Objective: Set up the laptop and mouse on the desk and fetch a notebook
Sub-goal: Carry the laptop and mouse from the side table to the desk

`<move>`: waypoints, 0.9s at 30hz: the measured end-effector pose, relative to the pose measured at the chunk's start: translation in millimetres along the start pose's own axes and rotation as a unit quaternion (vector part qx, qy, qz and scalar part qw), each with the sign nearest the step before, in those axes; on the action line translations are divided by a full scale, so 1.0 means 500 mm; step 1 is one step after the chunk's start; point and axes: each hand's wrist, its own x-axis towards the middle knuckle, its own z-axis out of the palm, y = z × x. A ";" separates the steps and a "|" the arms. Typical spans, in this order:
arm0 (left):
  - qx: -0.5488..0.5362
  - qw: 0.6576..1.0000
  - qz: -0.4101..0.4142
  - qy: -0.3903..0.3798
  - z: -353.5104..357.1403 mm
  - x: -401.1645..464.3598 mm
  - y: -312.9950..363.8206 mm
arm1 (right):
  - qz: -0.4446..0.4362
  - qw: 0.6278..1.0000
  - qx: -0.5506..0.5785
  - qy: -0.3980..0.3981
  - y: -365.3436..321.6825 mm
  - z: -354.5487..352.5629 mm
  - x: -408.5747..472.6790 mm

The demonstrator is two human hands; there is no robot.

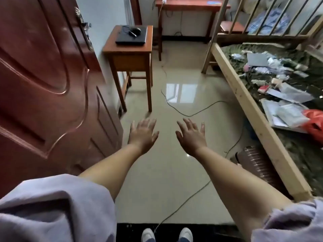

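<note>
Two bare hands are reaching forward over the shiny tiled floor [174, 180], palms down. The left hand [143, 135] is spreading its fingers [150, 123] wide and gripping nothing; the right hand [191, 137] is doing the same, its fingers [187, 123] splayed and empty. Loose grey sleeves [52, 206] are bunching at the upper arms, and two white shoes [186, 234] are showing at the bottom edge on a dark threshold.

Well ahead of the hands, a small wooden table [130, 49] is standing against the wall beside the open red-brown door [43, 75]. A closed black laptop [132, 34] is lying flat on the table, and a black mouse [135, 30] is sitting on top of the lid with its cord coiled next to it. A second, longer table [190, 5] is standing farther back against the far wall, with a white charger [164, 0] at its left end.

A thin cable [183, 110] is trailing across the floor. On the right, a wooden bed frame [253, 110] is holding a clutter of papers [286, 110], packets and a red bag [314, 123]; whether a notebook is lying among them cannot be told.
</note>
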 end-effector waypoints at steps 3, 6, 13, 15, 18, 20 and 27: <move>0.027 0.999 -0.006 -0.047 0.061 -0.036 -0.016 | 0.028 0.998 -0.013 -0.056 -0.001 0.054 -0.034; 0.051 0.994 -0.005 -0.096 0.122 -0.070 -0.032 | 0.044 0.994 -0.018 -0.098 0.006 0.113 -0.071; 0.040 0.988 0.013 -0.150 0.171 -0.033 -0.016 | 0.081 0.986 -0.010 -0.144 0.029 0.167 -0.063; 0.034 0.988 0.022 -0.146 0.171 0.010 -0.004 | 0.089 0.986 -0.005 -0.143 0.048 0.166 -0.035; 0.038 0.988 0.036 -0.147 0.178 0.091 0.020 | 0.103 0.985 -0.002 -0.140 0.093 0.159 0.030; 0.046 0.988 0.041 -0.144 0.183 0.159 0.038 | 0.101 0.986 -0.006 -0.131 0.135 0.150 0.088; 0.060 0.990 0.029 -0.126 0.174 0.483 0.117 | 0.099 0.986 0.006 -0.131 0.330 0.082 0.362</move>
